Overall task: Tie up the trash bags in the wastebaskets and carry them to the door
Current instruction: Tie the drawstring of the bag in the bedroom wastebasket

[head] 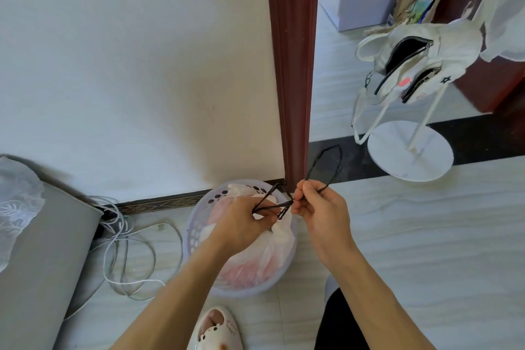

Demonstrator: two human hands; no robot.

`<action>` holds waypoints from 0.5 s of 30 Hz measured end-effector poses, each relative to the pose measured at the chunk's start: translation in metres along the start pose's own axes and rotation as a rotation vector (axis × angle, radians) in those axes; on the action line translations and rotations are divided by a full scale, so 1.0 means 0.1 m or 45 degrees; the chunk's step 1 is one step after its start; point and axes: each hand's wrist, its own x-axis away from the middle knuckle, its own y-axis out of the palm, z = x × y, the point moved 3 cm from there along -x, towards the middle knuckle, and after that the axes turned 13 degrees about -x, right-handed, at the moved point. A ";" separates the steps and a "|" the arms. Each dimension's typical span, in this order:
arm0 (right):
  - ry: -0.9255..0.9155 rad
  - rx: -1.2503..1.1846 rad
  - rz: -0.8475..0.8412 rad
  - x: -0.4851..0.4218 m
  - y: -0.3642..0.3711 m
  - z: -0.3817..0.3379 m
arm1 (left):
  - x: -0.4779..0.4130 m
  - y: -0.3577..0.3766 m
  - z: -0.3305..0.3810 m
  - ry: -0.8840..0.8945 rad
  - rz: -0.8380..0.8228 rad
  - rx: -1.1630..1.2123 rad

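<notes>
1. Head view: no readable writing or brand shows anywhere. The only marks are a small black star on the white bag (412, 65) hanging on a stand and a cartoon animal face on the slipper (216, 329) at the bottom edge.
2. The floor (426, 236) is pale with faint wavy grain, and a dark strip crosses it at the doorway. A white wall (142, 65) fills the upper left, with a patterned dark skirting along its foot, and a reddish-brown door frame (292, 65) runs straight down to the floor.
3. The stand's round white base (409, 150) sits on the floor beyond the frame, to the right. At left, a grey padded piece with lace over its corner (34, 236) stands beside a tangle of white cables (127, 250) lying on the floor.
4. The lilac wastebasket (196, 233), with round holes in its wall, stands against the skirting at the foot of the door frame. In it sits the white trash bag (272, 247), its top gathered into a neck.
5. The left hand (241, 224) is directly over the basket, fingers closed around the dark drawstring (272, 202) at the bag's neck.
6. The right hand (318, 207) is just beside the left, nearly touching, pinching the same drawstring, whose loop rises up and right from its fingertips.
</notes>
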 end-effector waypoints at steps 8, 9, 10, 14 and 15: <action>0.024 -0.023 -0.010 0.01 0.03 -0.03 | 0.07 -0.15 0.00 -0.222 0.071 0.264; 0.026 -0.023 -0.012 0.00 0.04 -0.04 | 0.07 -0.18 0.03 -0.206 0.107 0.294; 0.029 -0.026 -0.015 0.00 0.05 -0.05 | 0.08 -0.19 0.08 -0.170 0.118 0.317; 0.033 -0.053 -0.022 0.01 0.12 -0.05 | 0.09 -0.11 0.18 0.008 0.116 -0.029; 0.036 -0.058 -0.020 0.01 0.14 -0.05 | 0.09 -0.10 0.17 0.030 0.125 -0.140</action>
